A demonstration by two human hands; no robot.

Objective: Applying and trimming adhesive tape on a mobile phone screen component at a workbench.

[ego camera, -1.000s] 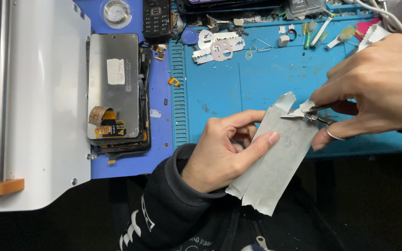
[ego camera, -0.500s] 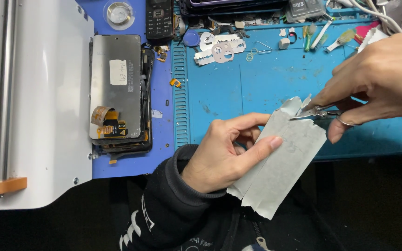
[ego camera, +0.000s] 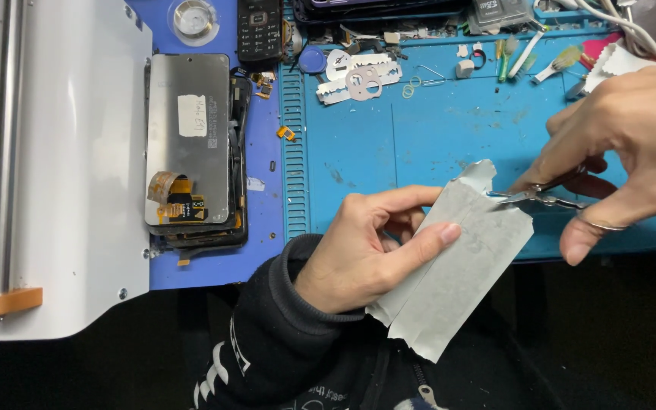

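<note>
My left hand [ego camera: 370, 247] pinches a grey rectangular sheet of film [ego camera: 457, 266] between thumb and fingers, holding it tilted over the front edge of the blue work mat [ego camera: 434, 137]. My right hand [ego camera: 632, 144] grips small metal scissors [ego camera: 540, 199], fingers through the loops. The blades bite into the sheet's upper right edge, just under a curled-up corner.
A phone screen assembly [ego camera: 191, 152] lies back-up on the purple mat at left, beside a white machine [ego camera: 47, 152] with a metal roller. Razor blades [ego camera: 358, 76], small tools, a keypad phone [ego camera: 260, 30] and cables crowd the mat's far edge.
The scissors have moved a little deeper into the sheet's upper edge, and my right hand has shifted slightly right. My left hand keeps the same hold on the sheet.
</note>
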